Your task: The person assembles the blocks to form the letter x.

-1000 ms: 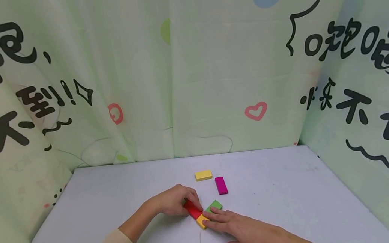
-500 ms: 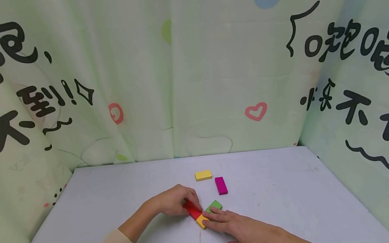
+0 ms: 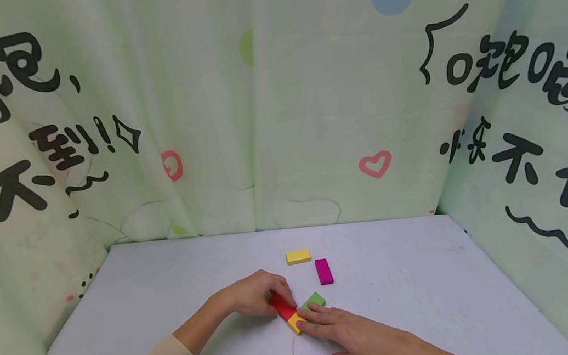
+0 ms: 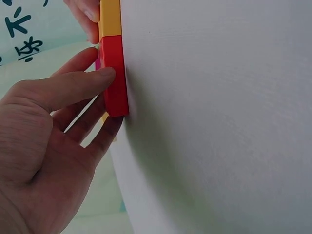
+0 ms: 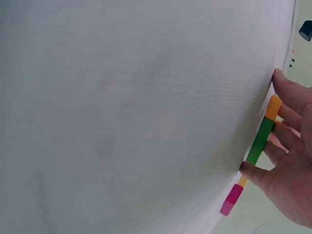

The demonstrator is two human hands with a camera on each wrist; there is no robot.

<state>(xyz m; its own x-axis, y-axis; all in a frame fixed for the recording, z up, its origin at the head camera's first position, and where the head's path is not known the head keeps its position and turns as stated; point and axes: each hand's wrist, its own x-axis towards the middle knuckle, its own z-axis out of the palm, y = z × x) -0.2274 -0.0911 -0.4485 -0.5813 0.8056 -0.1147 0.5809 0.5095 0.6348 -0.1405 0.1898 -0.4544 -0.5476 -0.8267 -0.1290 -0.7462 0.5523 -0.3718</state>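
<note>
Left hand point(image 3: 255, 294) pinching a red block point(image 3: 282, 306), right hand point(image 3: 344, 333) with fingers spread at an orange block point(image 3: 293, 323).
The red block lies between left thumb and fingers, its end meeting the orange block under the right fingertips; a green block point(image 3: 315, 299) sits by those fingers, partly covered. Beyond both hands, a magenta block point(image 3: 324, 272) and a yellow block point(image 3: 298, 257) lie on the white table point(image 3: 394, 263).

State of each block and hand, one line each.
Red block: pinched, end meeting orange block
Orange block: partly covered by right hand
Green block: partly covered
Yellow block: flat, untouched
Magenta block: flat, untouched
Left hand: pinching red block
Right hand: fingers extended
</note>
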